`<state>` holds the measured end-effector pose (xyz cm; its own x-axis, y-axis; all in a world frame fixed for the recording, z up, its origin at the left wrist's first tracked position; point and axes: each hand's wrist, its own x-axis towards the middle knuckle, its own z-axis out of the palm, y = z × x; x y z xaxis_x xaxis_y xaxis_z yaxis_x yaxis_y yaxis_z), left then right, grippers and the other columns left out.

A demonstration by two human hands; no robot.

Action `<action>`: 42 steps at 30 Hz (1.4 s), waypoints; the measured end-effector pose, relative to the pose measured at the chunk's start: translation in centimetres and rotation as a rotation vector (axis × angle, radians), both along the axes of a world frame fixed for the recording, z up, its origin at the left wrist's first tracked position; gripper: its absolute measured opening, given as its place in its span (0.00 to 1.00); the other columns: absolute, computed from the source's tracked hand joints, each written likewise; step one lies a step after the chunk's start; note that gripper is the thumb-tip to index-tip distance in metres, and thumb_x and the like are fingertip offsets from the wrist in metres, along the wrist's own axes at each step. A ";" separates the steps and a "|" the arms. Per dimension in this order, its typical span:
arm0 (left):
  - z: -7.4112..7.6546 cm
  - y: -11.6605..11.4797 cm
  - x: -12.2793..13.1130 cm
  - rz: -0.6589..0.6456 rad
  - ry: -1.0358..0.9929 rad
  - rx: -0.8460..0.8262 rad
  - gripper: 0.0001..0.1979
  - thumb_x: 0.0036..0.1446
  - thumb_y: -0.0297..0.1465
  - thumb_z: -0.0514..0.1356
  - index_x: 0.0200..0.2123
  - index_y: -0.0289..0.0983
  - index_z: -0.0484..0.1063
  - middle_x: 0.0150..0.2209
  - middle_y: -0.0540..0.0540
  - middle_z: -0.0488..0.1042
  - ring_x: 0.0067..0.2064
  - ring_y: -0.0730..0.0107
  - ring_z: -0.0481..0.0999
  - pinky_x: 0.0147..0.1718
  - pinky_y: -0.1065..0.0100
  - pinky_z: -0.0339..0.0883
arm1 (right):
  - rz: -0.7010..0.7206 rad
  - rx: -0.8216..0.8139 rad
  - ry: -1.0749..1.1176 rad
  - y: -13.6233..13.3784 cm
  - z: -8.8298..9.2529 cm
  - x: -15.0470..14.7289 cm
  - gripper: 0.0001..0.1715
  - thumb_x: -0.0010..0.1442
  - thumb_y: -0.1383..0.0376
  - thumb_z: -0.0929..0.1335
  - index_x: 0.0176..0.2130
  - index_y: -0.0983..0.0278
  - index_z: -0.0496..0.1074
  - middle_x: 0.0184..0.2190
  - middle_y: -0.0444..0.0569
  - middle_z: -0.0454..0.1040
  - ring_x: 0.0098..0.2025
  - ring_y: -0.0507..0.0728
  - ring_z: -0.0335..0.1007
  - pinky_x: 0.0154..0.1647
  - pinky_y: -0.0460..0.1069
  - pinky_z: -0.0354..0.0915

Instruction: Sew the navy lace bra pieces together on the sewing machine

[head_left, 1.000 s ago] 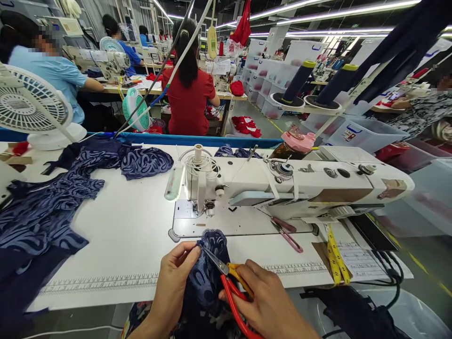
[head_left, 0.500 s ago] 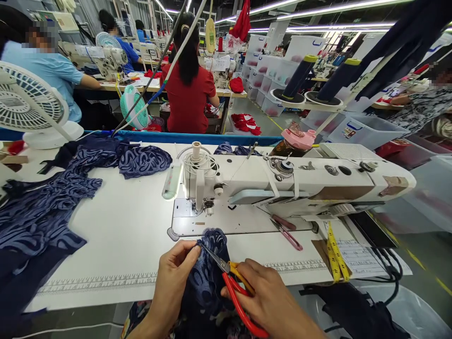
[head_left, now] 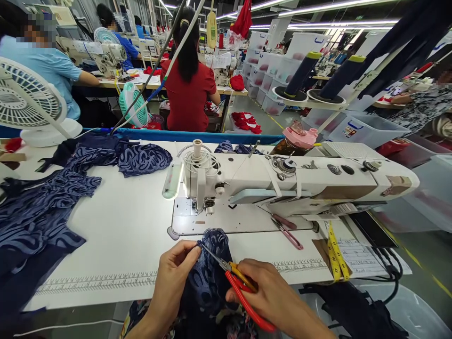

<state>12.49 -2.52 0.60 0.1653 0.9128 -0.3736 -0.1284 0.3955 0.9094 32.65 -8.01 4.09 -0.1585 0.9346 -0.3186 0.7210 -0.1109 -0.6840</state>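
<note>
L hand [head_left: 174, 270] pinches edge of navy lace piece [head_left: 208, 285] btwn thumb & index; R hand [head_left: 270, 287] is closed round red/yellow handles of scissors [head_left: 226, 265], blade tips right at L fingertips. Lace piece sits over front edge of table [head_left: 116, 235], btwn the hands, scalloped top end by near edge of sewing machine [head_left: 254, 169] bed, rest hanging twd lap. Writing: printed ruler scale [head_left: 102, 281] runs along table front, nos. too small to read; yellow tape measure [head_left: 336, 254] to R has dark numerals, also too fine. It hangs folded next to paper sheet [head_left: 363, 259] w/ lines of text, illegible here. Brown patch [head_left: 346, 192] on machine arm, text unclear if any. Bin behind [head_left: 367, 132] has dark/orange sticker [head_left: 349, 130], wording unreadable; same for white paper [head_left: 219, 62] on machine in next row. Pink-handled snips [head_left: 291, 239] lie R of needle area; more patterned navy fabric [head_left: 45, 202] heaped at L of table.
</note>
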 end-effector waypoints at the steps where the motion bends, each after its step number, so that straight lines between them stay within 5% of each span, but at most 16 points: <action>1: 0.0 0.0 0.0 -0.004 0.002 -0.007 0.14 0.51 0.42 0.67 0.30 0.36 0.76 0.30 0.49 0.73 0.34 0.68 0.68 0.35 0.72 0.64 | 0.001 -0.003 0.010 0.0 0.1 0.0 0.13 0.62 0.62 0.69 0.27 0.60 0.66 0.26 0.38 0.72 0.28 0.50 0.67 0.28 0.44 0.58; 12: -0.8 0.1 -0.1 -0.020 -0.008 -0.040 0.15 0.51 0.43 0.66 0.30 0.36 0.75 0.29 0.50 0.70 0.33 0.70 0.66 0.34 0.73 0.62 | -0.005 -0.007 -0.005 -0.1 -0.1 0.2 0.08 0.62 0.66 0.66 0.29 0.60 0.67 0.29 0.39 0.74 0.30 0.51 0.69 0.31 0.45 0.59; 18: -0.8 0.1 0.1 0.013 -0.026 -0.029 0.15 0.50 0.43 0.67 0.29 0.35 0.76 0.29 0.50 0.71 0.33 0.70 0.67 0.34 0.73 0.63 | -0.027 0.009 -0.130 -0.3 0.3 -0.1 0.17 0.50 0.53 0.76 0.32 0.58 0.69 0.33 0.39 0.73 0.34 0.55 0.70 0.32 0.46 0.60; 22: -1.0 0.0 0.4 0.025 -0.038 -0.009 0.14 0.50 0.42 0.68 0.32 0.36 0.78 0.30 0.49 0.73 0.33 0.69 0.68 0.35 0.72 0.65 | -0.016 0.024 -0.045 -0.5 0.1 -0.4 0.05 0.56 0.64 0.72 0.31 0.56 0.72 0.31 0.37 0.74 0.34 0.52 0.71 0.34 0.45 0.60; 25: -1.3 -0.1 0.4 0.017 -0.029 0.018 0.13 0.53 0.41 0.66 0.35 0.36 0.78 0.32 0.49 0.74 0.35 0.69 0.70 0.37 0.72 0.65 | -0.030 0.023 0.028 -0.5 -0.2 -0.4 0.09 0.57 0.71 0.68 0.32 0.56 0.72 0.30 0.36 0.75 0.32 0.50 0.71 0.35 0.44 0.61; 30: -1.9 -0.3 0.3 0.008 0.028 0.060 0.13 0.55 0.41 0.65 0.36 0.37 0.78 0.33 0.48 0.74 0.36 0.67 0.70 0.38 0.71 0.66 | -0.043 0.023 0.041 -0.4 -0.2 -0.4 0.05 0.58 0.68 0.69 0.32 0.57 0.71 0.30 0.37 0.75 0.33 0.51 0.71 0.35 0.44 0.61; 42: -2.9 -0.9 1.0 0.202 0.288 0.570 0.05 0.56 0.27 0.64 0.35 0.43 0.79 0.32 0.48 0.74 0.34 0.67 0.73 0.33 0.71 0.68 | -0.090 -0.021 -0.039 -1.1 -1.6 -2.0 0.08 0.59 0.62 0.69 0.30 0.60 0.67 0.33 0.42 0.75 0.35 0.54 0.71 0.35 0.46 0.62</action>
